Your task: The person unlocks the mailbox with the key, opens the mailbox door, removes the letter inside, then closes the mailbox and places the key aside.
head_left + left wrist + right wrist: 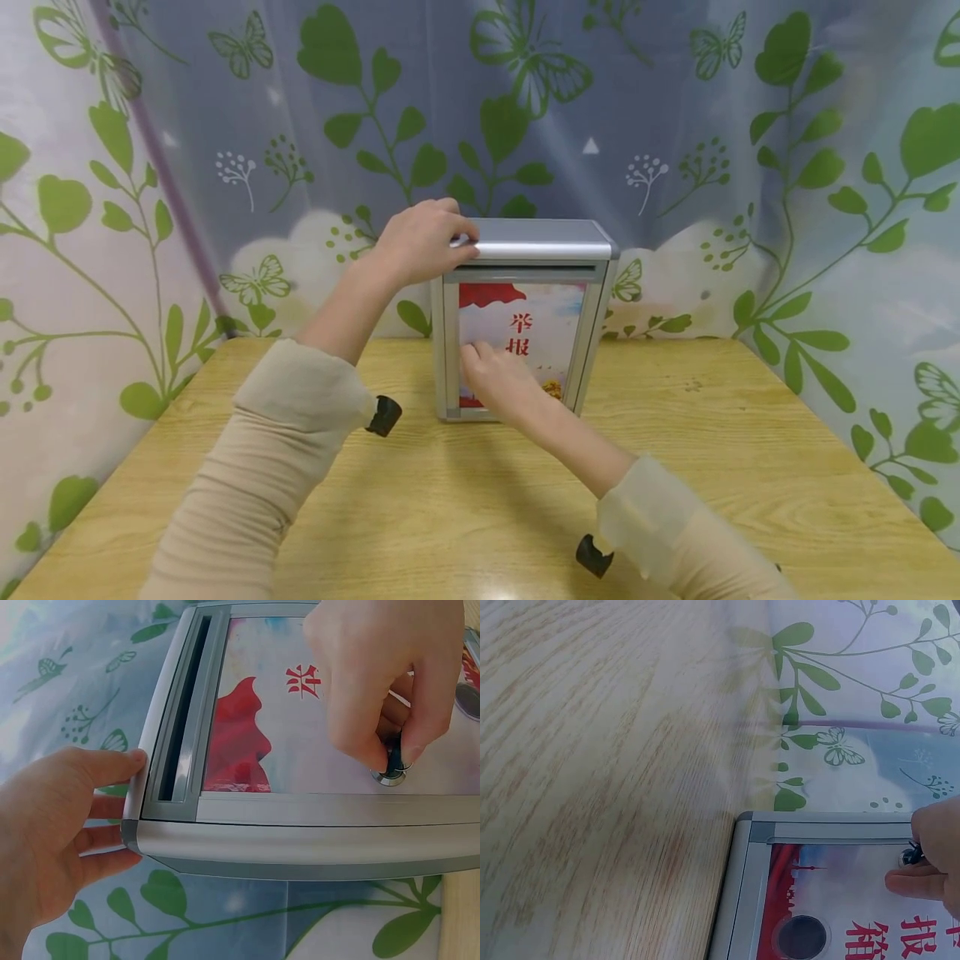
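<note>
A silver metal drop box [558, 317] stands upright on the table, with a slot [184, 712] near its top and red characters on its front. My left hand [422, 240] holds its top left corner, thumb on the front edge and the other fingers around the side. At the left side of the front panel, my right hand [498, 377] pinches a small key with a dark head [394, 754]. The key sits in a round metal lock [390, 778], largely covered by the fingers in the head view. In the right wrist view, the thumb and fingertips meet at the lock [908, 858].
The box rests on a wooden table [712, 467] close to its back edge. Right behind hangs a curtain [667, 92] printed with green leaves and butterflies. A black wrist camera [384, 415] juts out by the left sleeve, another black piece [594, 556] by the right.
</note>
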Available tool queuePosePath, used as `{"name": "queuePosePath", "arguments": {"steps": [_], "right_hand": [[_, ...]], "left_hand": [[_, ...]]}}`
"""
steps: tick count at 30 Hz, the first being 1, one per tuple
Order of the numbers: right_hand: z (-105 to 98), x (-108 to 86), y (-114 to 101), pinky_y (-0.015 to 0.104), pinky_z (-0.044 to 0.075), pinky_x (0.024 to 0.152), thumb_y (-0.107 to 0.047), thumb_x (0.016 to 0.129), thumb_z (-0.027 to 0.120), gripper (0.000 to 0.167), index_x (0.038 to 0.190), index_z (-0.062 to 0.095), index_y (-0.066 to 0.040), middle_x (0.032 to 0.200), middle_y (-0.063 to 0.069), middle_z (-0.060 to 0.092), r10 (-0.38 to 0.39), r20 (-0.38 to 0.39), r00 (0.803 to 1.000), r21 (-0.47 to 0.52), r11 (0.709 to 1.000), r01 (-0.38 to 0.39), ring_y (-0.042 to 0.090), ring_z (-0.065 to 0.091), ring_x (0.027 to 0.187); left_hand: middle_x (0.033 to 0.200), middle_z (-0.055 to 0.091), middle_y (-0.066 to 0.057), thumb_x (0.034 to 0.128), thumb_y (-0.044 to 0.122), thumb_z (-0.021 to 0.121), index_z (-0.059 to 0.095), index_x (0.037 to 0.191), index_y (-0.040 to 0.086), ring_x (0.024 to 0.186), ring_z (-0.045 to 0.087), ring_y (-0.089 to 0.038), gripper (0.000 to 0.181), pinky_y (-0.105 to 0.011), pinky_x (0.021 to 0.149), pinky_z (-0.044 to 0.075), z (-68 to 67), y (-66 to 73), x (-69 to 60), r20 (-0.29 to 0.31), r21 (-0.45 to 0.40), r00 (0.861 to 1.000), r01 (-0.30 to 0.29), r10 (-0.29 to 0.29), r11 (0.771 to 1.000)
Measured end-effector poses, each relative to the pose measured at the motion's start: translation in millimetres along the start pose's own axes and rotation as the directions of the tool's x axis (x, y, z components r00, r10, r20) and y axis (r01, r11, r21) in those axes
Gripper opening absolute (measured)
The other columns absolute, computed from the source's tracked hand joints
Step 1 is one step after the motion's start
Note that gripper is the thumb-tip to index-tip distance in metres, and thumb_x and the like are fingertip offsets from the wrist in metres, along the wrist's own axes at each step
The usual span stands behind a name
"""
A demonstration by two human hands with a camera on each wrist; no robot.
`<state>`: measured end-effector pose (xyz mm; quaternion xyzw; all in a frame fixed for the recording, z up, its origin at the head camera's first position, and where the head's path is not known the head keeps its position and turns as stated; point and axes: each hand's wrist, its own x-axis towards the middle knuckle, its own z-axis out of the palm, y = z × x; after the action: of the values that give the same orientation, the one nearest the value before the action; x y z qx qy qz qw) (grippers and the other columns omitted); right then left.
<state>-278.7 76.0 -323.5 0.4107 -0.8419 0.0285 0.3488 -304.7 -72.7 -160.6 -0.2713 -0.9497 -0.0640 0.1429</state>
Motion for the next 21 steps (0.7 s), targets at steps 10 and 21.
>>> {"name": "queuePosePath", "arguments": {"steps": [10, 21], "right_hand": [[-1.5, -1.7, -4.3, 0.019, 0.034, 0.04, -0.001, 0.086, 0.06, 0.014, 0.078, 0.048, -0.003, 0.059, 0.002, 0.043, 0.16, 0.006, 0.987, 0.168, 0.973, -0.159, 0.011, 0.042, 0.045], [-5.1, -0.5, -6.2, 0.02, 0.042, 0.048, -0.009, 0.092, 0.055, 0.011, 0.099, 0.056, -0.001, 0.074, 0.004, 0.06, 0.443, 0.205, 0.873, 0.459, 0.744, -0.486, 0.008, 0.05, 0.053]], "left_hand": [[0.1, 0.051, -0.004, 0.0927, 0.032, 0.056, 0.063, 0.12, 0.016, 0.081, 0.048, -0.02, 0.033, -0.032, 0.066, 0.041, 1.0, 0.5, -0.7, 0.003, 0.002, 1.0, 0.003, -0.003, 1.0], [0.099, 0.051, -0.004, 0.0926, 0.032, 0.056, 0.064, 0.119, 0.016, 0.081, 0.048, -0.021, 0.032, -0.033, 0.066, 0.042, 1.3, 0.2, -0.6, -0.02, 0.014, 1.0, -0.001, 0.001, 1.0]]}}
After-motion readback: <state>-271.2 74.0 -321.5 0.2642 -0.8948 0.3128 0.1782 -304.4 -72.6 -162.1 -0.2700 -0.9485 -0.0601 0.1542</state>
